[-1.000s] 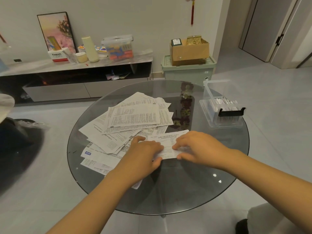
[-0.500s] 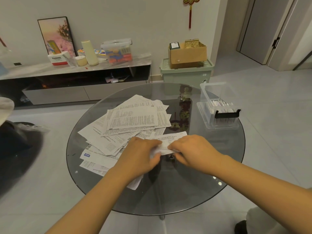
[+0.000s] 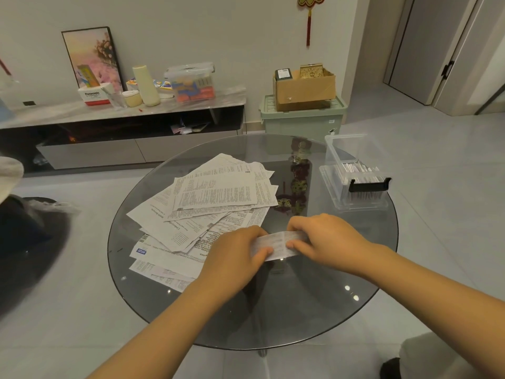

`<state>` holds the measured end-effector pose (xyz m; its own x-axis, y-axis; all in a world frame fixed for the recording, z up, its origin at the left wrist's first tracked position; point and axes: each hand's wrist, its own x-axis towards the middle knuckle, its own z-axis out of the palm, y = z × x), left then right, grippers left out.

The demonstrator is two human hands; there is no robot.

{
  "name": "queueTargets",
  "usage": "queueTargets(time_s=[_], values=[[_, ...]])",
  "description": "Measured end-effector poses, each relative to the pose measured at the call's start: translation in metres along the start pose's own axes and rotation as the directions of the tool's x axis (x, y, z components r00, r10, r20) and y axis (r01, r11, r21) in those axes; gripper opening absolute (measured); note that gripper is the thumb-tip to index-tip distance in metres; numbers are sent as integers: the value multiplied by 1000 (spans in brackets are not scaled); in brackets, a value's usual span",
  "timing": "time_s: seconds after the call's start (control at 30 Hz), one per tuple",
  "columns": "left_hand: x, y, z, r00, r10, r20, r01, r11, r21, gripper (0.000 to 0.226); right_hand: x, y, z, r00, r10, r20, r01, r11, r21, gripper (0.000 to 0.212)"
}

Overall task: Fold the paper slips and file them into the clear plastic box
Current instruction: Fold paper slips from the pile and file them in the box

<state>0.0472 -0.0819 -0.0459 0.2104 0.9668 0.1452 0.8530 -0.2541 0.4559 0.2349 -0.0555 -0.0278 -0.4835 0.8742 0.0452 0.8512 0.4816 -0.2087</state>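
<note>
- White paper slip (image 3: 278, 246) lies long-ways from left to right, with its right end a bit higher and farther away than its left end.
- It is a thin folded strip with tiny black print on it. The print is too small to read.
- The slip sits near the front middle of the round glass table (image 3: 314, 318), between the two hands. I cannot tell if it lies on the glass or is held just above it.
- The left hand (image 3: 235, 258) holds the left end of the slip. Its fingers are bent over the top edge and its thumb presses on the front of the paper.
- The right hand (image 3: 325, 239) holds the right end. Its fingers are curled over the far edge and its thumb tip presses on the paper near the middle.
- The two thumbs are close to each other on the slip but do not touch.
- A messy pile of paper sheets (image 3: 207, 203) lies on the left half of the table, just beside the left hand. The sheets are flat and lie over each other.
- The clear plastic box (image 3: 355, 179) stands at the far right side of the table, well apart from the hands. Its lid stands up open, it has a black clip on the front, and folded slips stand inside it.
</note>
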Motion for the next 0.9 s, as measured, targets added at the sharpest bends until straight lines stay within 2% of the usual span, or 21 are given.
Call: queueTargets(time_s=[0.17,0.33,0.43,0.57,0.73,0.83,0.9], values=[[6,-8,8,995,-81,55,85,995,-58,45,4,5,8,997,68,42,-72,992,106,51],[8,-10,6,996,-84,31,84,996,8,46,5,8,1,988,61,142,-73,994,79,43],[6,-9,8,999,4,-37,-1,997,71,31,1,6,-1,982,73,173,-83,995,49,43],[-1,-5,12,989,150,-13,-148,983,107,13,-12,-1,-2,969,86,233,-83,996,-19,45],[-11,1,12,966,255,32,-257,961,105,32,-29,-7,3,958,75,278,-95,994,60,45],[-13,2,8,960,249,132,-263,959,108,41,-38,-5,4,967,60,246,-108,977,185,59],[-15,1,7,951,250,183,-271,958,98,46,-44,-3,5,971,48,233,-112,957,266,59]])
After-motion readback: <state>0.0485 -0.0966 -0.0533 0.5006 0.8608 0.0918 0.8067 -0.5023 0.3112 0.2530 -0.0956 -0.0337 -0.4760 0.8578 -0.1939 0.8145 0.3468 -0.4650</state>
